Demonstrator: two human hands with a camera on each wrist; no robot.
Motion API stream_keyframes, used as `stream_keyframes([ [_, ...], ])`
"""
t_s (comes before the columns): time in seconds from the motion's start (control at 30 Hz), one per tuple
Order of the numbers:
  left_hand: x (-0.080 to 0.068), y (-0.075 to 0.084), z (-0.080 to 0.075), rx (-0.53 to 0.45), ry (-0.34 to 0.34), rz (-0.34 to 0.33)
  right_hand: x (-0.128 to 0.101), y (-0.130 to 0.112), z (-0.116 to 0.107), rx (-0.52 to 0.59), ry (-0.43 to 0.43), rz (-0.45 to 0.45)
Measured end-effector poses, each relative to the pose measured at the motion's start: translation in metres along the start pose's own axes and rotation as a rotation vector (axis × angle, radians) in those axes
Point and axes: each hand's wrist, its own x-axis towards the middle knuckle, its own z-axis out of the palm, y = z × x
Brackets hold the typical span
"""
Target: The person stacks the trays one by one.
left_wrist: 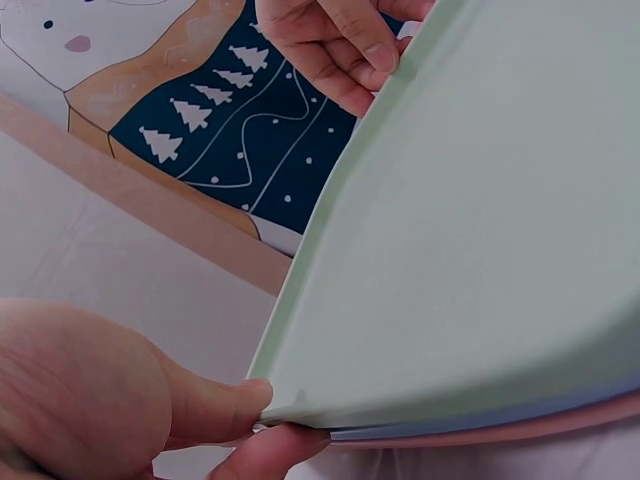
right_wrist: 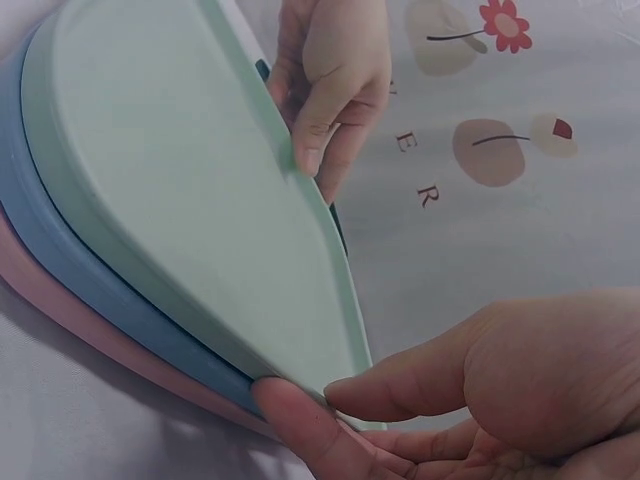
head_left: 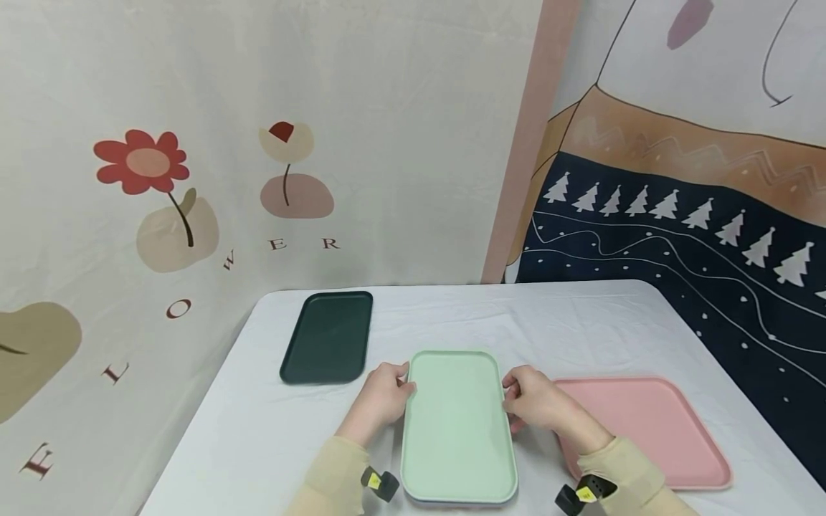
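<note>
- The mint-green tray [head_left: 457, 423] sits at the near middle of the white-clothed desk [head_left: 258, 444], on top of a blue tray [right_wrist: 70, 270] and a pink tray [right_wrist: 60, 320] stacked beneath it.
- Left hand [head_left: 382, 398]: its grip pinches the mint tray's left rim between thumb and fingers.
- Right hand [head_left: 534, 398]: its grip pinches the right rim likewise.
- A dark green tray [head_left: 328, 337] lies far left; another pink tray [head_left: 645, 430] lies just right.
</note>
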Motion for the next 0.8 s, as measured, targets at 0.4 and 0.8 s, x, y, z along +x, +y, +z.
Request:
stream_keyframes([
  [0.4, -0.0027, -0.0038, 0.0015, -0.075, -0.045, -0.03, 0.0008, 0.0011, 0.0013, -0.024, 0.016, 0.011],
  [0.8, -0.0029, -0.003, 0.0023, -0.09, -0.026, -0.027, 0.002, 0.0023, -0.0009, 0.02, 0.001, 0.0],
])
